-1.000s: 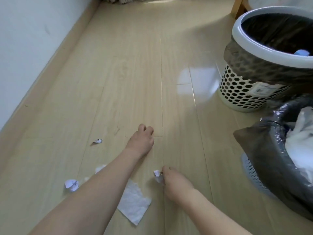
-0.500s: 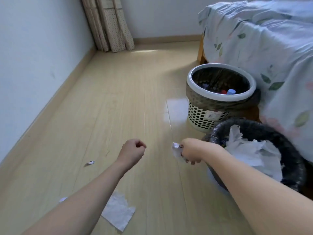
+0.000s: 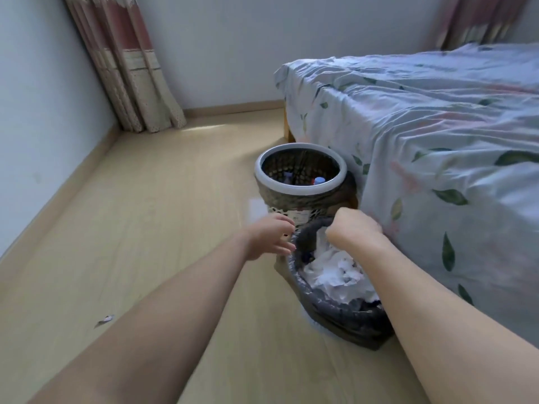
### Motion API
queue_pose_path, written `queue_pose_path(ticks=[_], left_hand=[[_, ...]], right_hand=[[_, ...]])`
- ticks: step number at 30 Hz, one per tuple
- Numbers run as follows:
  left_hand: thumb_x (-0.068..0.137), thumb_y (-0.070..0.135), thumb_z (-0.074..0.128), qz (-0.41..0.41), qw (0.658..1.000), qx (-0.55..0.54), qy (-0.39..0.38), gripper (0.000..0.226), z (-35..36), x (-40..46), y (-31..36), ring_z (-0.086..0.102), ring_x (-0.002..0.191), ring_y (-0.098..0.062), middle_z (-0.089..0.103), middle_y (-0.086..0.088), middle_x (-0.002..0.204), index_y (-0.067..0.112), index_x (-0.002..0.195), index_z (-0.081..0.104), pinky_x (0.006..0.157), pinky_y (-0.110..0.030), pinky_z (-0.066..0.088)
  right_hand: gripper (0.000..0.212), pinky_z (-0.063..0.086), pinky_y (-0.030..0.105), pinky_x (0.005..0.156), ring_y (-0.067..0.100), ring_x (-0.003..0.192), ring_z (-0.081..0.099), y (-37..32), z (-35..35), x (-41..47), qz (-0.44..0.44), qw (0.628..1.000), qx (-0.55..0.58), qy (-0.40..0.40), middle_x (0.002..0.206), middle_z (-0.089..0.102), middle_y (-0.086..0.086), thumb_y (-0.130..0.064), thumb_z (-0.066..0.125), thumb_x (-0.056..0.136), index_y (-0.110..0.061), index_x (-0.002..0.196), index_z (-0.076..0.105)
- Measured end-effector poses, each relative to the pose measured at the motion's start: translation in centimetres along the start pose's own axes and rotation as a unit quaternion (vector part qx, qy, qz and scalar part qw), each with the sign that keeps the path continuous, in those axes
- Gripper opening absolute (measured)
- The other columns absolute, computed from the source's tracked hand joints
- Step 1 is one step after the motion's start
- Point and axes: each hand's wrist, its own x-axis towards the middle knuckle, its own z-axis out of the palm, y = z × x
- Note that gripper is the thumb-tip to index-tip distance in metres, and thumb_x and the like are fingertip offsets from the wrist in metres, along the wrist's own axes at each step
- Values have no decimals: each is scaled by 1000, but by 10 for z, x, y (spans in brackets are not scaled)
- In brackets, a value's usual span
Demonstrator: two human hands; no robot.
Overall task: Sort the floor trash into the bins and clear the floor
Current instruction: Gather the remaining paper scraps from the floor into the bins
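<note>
We see open wood floor [image 3: 151,228] left of bins, only small scrap [image 3: 105,319] lying there. Near bin [image 3: 344,319] heaped with white paper [image 3: 335,275], little room inside. Far bin [image 3: 300,185] mouth open, bottles low within. Bed [image 3: 437,170] walls off right side, bins just beside it. Curtain [image 3: 128,71] fills far corner.

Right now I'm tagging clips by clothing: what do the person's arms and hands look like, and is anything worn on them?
Both forearms are bare as far as the frame shows: no sleeves, gloves, watch or bracelet. The left hand and right hand show no rings, though the picture is slightly blurred. Nothing in view covers either wrist.
</note>
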Motion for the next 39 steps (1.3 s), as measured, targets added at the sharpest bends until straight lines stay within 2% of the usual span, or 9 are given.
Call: queue_pose_path(ticks=[4, 9, 15, 19, 22, 24, 27, 33, 39], left_hand=[[95, 13, 49, -40, 982, 175, 59, 27, -99, -44, -43, 63, 83, -23, 61, -7, 108, 10, 119, 58, 74, -33, 52], [91, 15, 48, -201, 910, 361, 35, 24, -213, -146, -168, 59, 77, -22, 59, -8, 93, 8, 109, 62, 59, -26, 41], [87, 23, 47, -352, 849, 393, -7, 27, -276, -248, -326, 54, 76, -22, 63, -6, 95, 13, 107, 61, 61, -25, 38], [87, 42, 56, -266, 870, 414, -9, 43, -271, -263, -359, 58, 99, -17, 52, 6, 118, 25, 126, 49, 80, -29, 46], [78, 56, 64, -146, 898, 413, -50, 59, -244, -251, -367, 55, 107, -13, 46, 9, 125, 35, 129, 43, 88, -33, 48], [74, 59, 67, -88, 859, 492, -111, 69, -225, -243, -379, 50, 111, -16, 45, 7, 124, 32, 133, 42, 88, -34, 45], [84, 31, 62, -3, 789, 595, -154, 29, -220, -232, -392, 46, 100, -22, 46, -1, 114, 18, 110, 59, 84, -38, 45], [70, 12, 55, -203, 944, 189, -180, 16, -263, -222, -355, 48, 56, -16, 49, 0, 60, 18, 56, 50, 52, -20, 39], [72, 14, 57, -176, 977, 110, -56, 10, -291, -217, -297, 44, 58, -17, 46, 0, 67, 20, 67, 50, 56, -30, 35]], right_hand=[[24, 48, 39, 87, 32, 104, 57, -80, 15, -18, -173, 984, -3, 28, 116, 59, 9, -20, 46, 87, -13, 109, 52], [43, 47, 38, 95, 30, 117, 52, -214, 123, -84, -347, 924, -91, -131, 131, 49, 9, -20, 45, 91, -13, 133, 44], [47, 51, 36, 85, 28, 107, 57, -287, 282, -147, -278, 898, -182, -288, 121, 53, 8, -15, 52, 84, -11, 130, 40], [65, 49, 44, 91, 29, 125, 42, -279, 339, -170, -173, 918, -178, -309, 137, 35, 9, -24, 57, 86, -11, 140, 25], [41, 49, 35, 87, 28, 119, 53, -273, 359, -180, -163, 932, -141, -291, 131, 46, 9, -14, 47, 92, -12, 132, 37], [30, 49, 31, 81, 26, 111, 60, -271, 361, -185, -154, 929, -126, -311, 123, 57, 8, -6, 45, 92, -11, 122, 49], [27, 48, 31, 80, 26, 107, 60, -272, 353, -186, -137, 928, -118, -327, 121, 59, 9, -7, 44, 93, -10, 118, 52], [24, 47, 34, 67, 30, 78, 55, -279, 300, -178, -114, 917, -111, -365, 97, 59, 15, -8, 40, 96, -3, 112, 57], [29, 56, 35, 67, 26, 67, 64, -278, 230, -166, -131, 918, -39, -371, 82, 68, 14, -28, 55, 86, -3, 96, 68]])
